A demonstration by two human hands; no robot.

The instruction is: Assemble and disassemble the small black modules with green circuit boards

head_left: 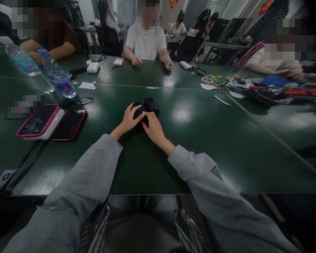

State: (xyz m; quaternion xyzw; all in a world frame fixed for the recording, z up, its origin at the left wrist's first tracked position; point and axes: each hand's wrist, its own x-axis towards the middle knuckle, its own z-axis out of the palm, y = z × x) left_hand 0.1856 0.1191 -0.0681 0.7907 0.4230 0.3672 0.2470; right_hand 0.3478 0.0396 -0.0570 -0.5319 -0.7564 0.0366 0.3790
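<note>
Near the middle of the green table (200, 140), my left hand (130, 118) curls its fingers around a small black object (137, 105). My right hand (153, 127) meets it from the right, its fingers bent over the near part of the same dark thing, which is mostly hidden beneath both hands. The fingertips of the two hands almost touch. Just beyond my right hand lies a second black box-like device (151, 105), which neither hand appears to hold.
At left are red-edged phones (70, 124), a white device and two water bottles (59, 79). A wrench (222, 101) and a heap of cables (274, 86) lie at right. Across the table sits a person in a white shirt (146, 42); others sit at both sides.
</note>
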